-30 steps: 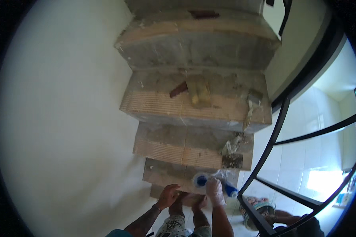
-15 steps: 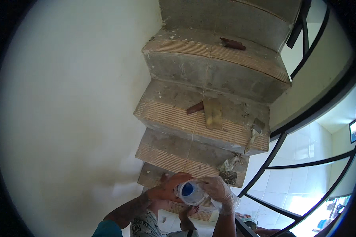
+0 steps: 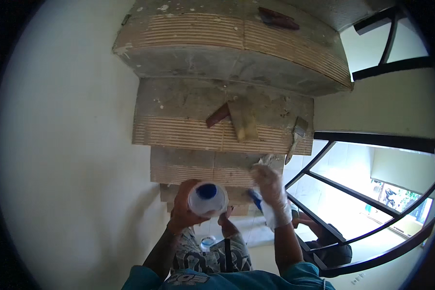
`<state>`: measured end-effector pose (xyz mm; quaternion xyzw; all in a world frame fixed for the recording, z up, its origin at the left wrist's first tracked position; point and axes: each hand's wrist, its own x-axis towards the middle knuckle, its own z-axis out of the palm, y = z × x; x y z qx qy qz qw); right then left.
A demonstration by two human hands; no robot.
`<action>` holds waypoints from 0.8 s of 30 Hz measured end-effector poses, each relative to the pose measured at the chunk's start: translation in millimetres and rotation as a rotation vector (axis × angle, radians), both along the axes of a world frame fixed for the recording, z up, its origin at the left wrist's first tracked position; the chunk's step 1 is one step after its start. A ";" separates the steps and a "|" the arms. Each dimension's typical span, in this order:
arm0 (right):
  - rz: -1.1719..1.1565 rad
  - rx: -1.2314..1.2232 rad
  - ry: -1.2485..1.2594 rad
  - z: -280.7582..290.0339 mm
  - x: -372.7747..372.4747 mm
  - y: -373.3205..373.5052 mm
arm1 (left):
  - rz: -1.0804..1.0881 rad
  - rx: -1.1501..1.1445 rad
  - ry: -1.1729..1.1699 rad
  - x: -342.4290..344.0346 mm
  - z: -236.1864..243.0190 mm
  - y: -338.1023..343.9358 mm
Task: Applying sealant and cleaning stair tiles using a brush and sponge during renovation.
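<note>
While the left hand (image 3: 182, 209) keeps hold of the clear plastic cup (image 3: 216, 203), the gloved right hand (image 3: 267, 183) has come off it: half a second ago both were at the cup. Clock face read from mid-view: cup at 6, held in the air over the lower stairs, mouth toward the camera, blue substance (image 3: 206, 191) inside. Left grip at 7, bare fingers curled round the cup's wall, closed about as far as that width allows. Right hand at 4, clear of the cup; fingers blurred, so cannot tell how far that grip is open or whether it has anything. Slim blue object (image 3: 254, 197) at 5, just beside the right hand in view, perhaps a bottle; contact unclear. Reading of the change: steadying the cup now falls to the left alone, leaving the right free of it. Contents look retained, though depth cannot be judged. On the ribbed stair tread (image 3: 166, 128) above: paintbrush (image 3: 295, 140) at 3, yellowish flat block (image 3: 244, 123) between 1 and 2, dark-red strip (image 3: 218, 115) touching it at 12. Another person (image 3: 338, 249) at 4, beyond the black railing (image 3: 353, 192).
</note>
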<state>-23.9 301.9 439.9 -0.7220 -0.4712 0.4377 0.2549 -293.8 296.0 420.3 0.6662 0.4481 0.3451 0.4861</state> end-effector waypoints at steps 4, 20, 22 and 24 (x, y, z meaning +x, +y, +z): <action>0.045 0.145 -0.517 6.2 41.9 -19.3 | 0.169 -0.056 -0.087 -3.7 20.7 30.4; 0.266 0.020 -0.675 -58.1 77.9 -66.8 | 0.410 0.239 0.097 -29.1 57.6 99.3; 0.230 -0.071 -0.637 -90.0 74.0 -83.2 | 0.416 0.226 0.125 -27.4 53.8 102.6; 0.061 -0.280 -0.568 -123.6 51.8 -89.9 | 0.432 0.235 0.191 -32.1 50.1 102.5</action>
